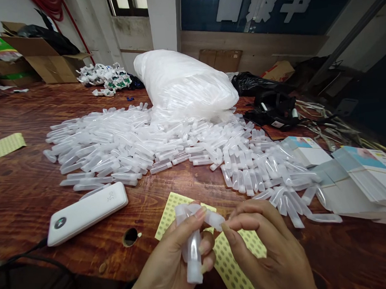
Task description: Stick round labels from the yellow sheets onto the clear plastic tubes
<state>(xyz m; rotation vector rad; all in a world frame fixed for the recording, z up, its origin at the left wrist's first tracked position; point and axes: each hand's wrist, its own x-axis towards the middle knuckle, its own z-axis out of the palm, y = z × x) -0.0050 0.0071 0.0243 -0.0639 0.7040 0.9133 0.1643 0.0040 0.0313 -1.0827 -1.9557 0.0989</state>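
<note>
Several translucent plastic tubes are held in my left hand, at the bottom centre. One of them points to the right, and its end meets the pinched thumb and index finger of my right hand. Whether those fingertips hold anything small is hidden. Beneath both hands lie yellow sheets with rows of small round stickers. Behind them spreads a large pile of similar tubes, with a big white plastic bag standing at its back.
A white power bank with a cable lies at the left, near a hole in the wooden table. Stacks of printed cards stand at the right. Another yellow sheet, a cardboard box and black straps are farther back.
</note>
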